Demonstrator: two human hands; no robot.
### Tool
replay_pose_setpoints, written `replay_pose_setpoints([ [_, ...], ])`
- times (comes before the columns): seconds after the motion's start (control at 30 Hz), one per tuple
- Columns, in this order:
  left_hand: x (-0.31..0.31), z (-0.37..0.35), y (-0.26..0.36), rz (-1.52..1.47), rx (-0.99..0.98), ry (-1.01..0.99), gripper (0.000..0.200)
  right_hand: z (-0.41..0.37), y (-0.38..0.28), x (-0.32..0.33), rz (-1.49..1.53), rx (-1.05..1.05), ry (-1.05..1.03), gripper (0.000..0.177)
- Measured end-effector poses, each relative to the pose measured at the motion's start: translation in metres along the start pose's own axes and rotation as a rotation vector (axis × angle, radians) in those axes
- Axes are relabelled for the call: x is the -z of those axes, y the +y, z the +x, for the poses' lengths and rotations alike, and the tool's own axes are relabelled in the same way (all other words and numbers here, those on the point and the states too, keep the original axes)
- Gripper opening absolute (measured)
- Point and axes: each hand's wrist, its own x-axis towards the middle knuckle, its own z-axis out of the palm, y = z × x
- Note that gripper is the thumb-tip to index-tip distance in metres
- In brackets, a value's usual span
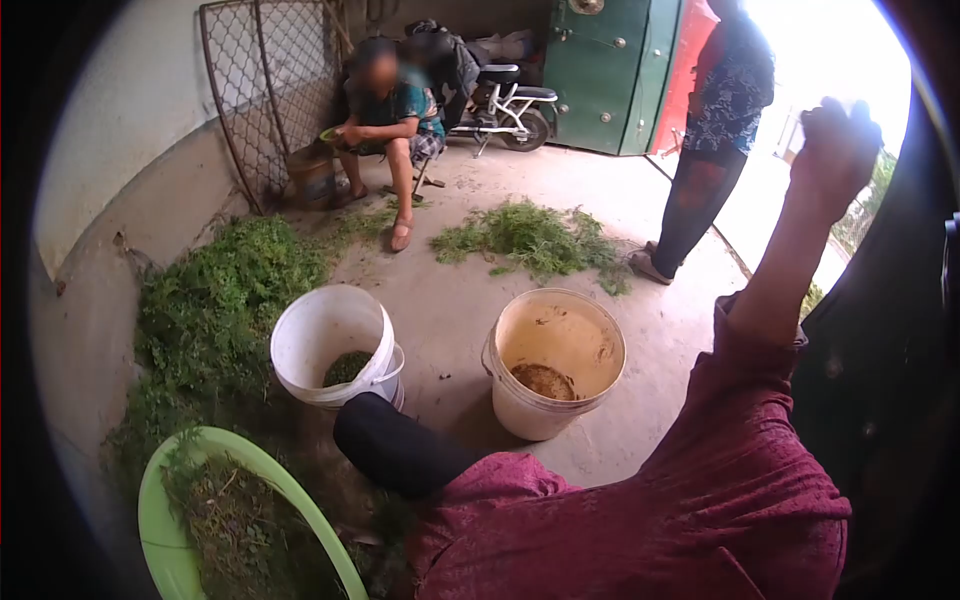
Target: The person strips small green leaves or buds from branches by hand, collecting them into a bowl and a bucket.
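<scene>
Concrete floor (450, 300) fills the head view, strewn with cut greenery. The right hand (835, 150) is raised high at two o'clock in the frame, back-lit by the bright doorway. Its fingers look curled into a fist, and whether anything lies inside cannot be told. The bare forearm runs down toward four o'clock into a maroon sleeve (740, 420). The left hand does not show.

Below the raised arm, just off centre toward five o'clock, a tan bucket (520, 400) stands upright with brownish residue on its bottom. At its nine o'clock, near but apart, a white bucket (320, 335) stands upright with a small heap of green leaves inside. A dark rounded shape (395, 445), perhaps a knee, sits at the white bucket's five o'clock. At seven o'clock in the frame a green basin (160, 520) holds a mass of stems and leaves.

A large pile of greens (220, 300) lies along the wall at nine o'clock, and a smaller pile (530, 240) lies at twelve o'clock of the tan bucket. At eleven o'clock a seated person (395, 110) is beside a wire mesh panel (270, 90), and a standing person (720, 120) is at one o'clock. A scooter (510, 100) is parked by a green door (610, 70) at twelve o'clock.
</scene>
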Motion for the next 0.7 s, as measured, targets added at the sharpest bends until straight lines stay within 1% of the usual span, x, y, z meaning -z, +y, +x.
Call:
replay_pose_setpoints([
  [0.03,-0.006,-0.003,0.002,-0.030,0.002,0.019,0.030,0.000,-0.010,-0.008,-0.066,0.034,-0.001,0.027],
  [0.1,-0.018,-0.006,0.007,-0.109,-0.029,0.085,0.029,-0.002,0.012,-0.008,-0.198,0.140,-0.105,0.025],
  [0.13,-0.012,-0.018,0.016,-0.136,-0.058,0.158,0.028,-0.018,0.025,-0.033,-0.118,0.091,-0.130,0.025],
  [0.17,0.004,-0.041,0.030,-0.150,-0.094,0.264,0.028,-0.036,0.044,-0.001,0.097,-0.135,-0.167,0.024],
  [0.2,0.022,-0.073,0.044,-0.155,-0.132,0.388,0.027,-0.042,0.075,0.018,0.310,-0.381,-0.222,0.024],
  [0.23,0.037,-0.111,0.059,-0.153,-0.162,0.515,0.027,-0.073,0.128,-0.001,0.504,-0.640,-0.288,0.027],
  [0.27,0.025,-0.109,0.074,-0.025,-0.122,0.559,0.028,-0.124,0.129,-0.026,0.542,-0.808,-0.326,0.028],
  [0.3,0.015,-0.108,0.073,0.114,-0.160,0.614,0.027,-0.170,0.125,-0.048,0.558,-0.958,-0.364,0.029],
  [0.33,0.037,-0.108,0.071,-0.200,-0.088,0.489,0.036,-0.228,0.086,-0.074,0.653,-1.042,-0.463,0.029],
  [0.37,0.019,-0.105,0.076,0.032,-0.192,0.626,0.043,-0.270,0.027,-0.097,0.613,-1.199,-0.585,0.032],
  [0.4,-0.011,-0.104,0.092,-0.029,-0.146,0.698,0.024,-0.311,-0.002,-0.110,0.669,-1.302,-0.705,0.035],
  [0.43,0.002,-0.106,0.089,0.168,-0.199,0.678,0.031,-0.346,-0.024,-0.116,0.766,-1.346,-0.921,0.033],
  [0.47,-0.003,-0.114,0.099,0.233,-0.251,0.727,0.035,-0.359,-0.066,-0.119,0.726,-1.281,-1.141,0.032],
  [0.5,-0.005,-0.116,0.106,0.297,-0.296,0.765,0.039,-0.377,-0.101,-0.123,0.802,-1.195,-1.311,0.030],
  [0.57,0.018,-0.125,0.119,0.692,-0.599,0.934,0.044,-0.398,-0.152,-0.123,0.918,-0.910,-1.544,0.027],
  [0.6,0.007,-0.126,0.139,0.710,-0.710,0.981,0.043,-0.406,-0.170,-0.126,0.969,-0.650,-1.548,0.026],
  [0.63,-0.015,-0.124,0.159,0.732,-0.771,1.042,0.039,-0.414,-0.184,-0.129,1.011,-0.390,-1.537,0.025],
  [0.7,-0.046,-0.120,0.185,0.746,-0.730,0.967,0.031,-0.424,-0.203,-0.131,1.135,-0.280,-1.600,0.025],
])
